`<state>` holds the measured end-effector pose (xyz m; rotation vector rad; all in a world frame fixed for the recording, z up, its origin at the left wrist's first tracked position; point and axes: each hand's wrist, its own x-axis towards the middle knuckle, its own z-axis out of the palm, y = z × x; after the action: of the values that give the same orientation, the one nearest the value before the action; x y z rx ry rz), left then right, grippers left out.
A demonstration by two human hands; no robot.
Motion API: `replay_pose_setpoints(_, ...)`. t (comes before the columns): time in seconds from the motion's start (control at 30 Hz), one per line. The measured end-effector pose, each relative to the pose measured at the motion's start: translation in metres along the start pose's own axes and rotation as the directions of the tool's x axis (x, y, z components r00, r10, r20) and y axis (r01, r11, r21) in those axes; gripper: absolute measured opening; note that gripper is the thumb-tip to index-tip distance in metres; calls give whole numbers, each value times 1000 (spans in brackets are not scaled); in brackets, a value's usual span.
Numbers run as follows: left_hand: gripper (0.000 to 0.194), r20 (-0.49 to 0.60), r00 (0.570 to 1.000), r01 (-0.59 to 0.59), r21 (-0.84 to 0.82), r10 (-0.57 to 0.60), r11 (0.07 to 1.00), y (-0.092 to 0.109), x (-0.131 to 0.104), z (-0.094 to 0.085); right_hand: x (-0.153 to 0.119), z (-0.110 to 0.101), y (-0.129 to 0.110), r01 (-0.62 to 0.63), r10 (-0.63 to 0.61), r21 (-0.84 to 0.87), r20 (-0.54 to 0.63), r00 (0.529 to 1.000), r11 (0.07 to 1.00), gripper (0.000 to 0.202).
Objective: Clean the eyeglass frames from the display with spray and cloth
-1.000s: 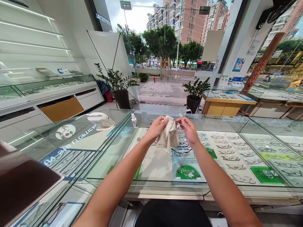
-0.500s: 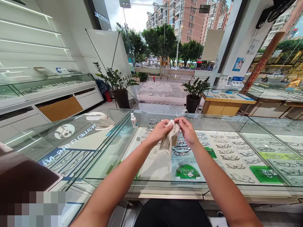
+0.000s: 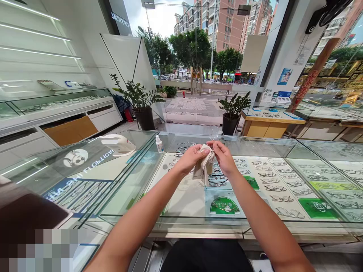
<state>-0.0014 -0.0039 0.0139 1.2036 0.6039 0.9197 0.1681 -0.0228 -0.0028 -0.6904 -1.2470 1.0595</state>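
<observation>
My left hand (image 3: pixel 195 155) is closed, thumb and fingers pinching a beige cleaning cloth (image 3: pixel 203 168) that hangs down in folds over the glass counter. Close beside it, my right hand (image 3: pixel 222 153) is closed around a pair of eyeglasses (image 3: pixel 217 133). Their thin, clear outline shows faintly above its fingers, and the part against the cloth is mostly hidden. Both hands are raised above the counter top, with the fingertips almost meeting at the cloth.
A white spray bottle (image 3: pixel 159 144) stands on the counter, left of my hands. Beneath the glass top (image 3: pixel 181 204) lie rows of eyeglass frames (image 3: pixel 273 188). A white device (image 3: pixel 119 144) sits farther left. Two potted plants (image 3: pixel 144 117) stand beyond the counter.
The cloth has shifted slightly between my fingers and its folds hang differently. My hands stay in nearly the same place, and the view has moved a little.
</observation>
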Motion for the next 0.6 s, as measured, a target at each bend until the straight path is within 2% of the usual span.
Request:
replay_pose_setpoints(0.13,59,35,999,14,-31,-13,999,4,-3,5,-2,2,-2,-7,7,20,6,1000,1000,34)
replay_pose_setpoints(0.37,54,18,1000,17,133,-19,991,8,-11,10,-5,6,-7,21,-21,42,-10,1000,999,33)
replay_pose_setpoints(0.6,49,119,993,6,29,-9,1000,8,-9,5,-9,11,-13,-44,44,129,4,999,991,30)
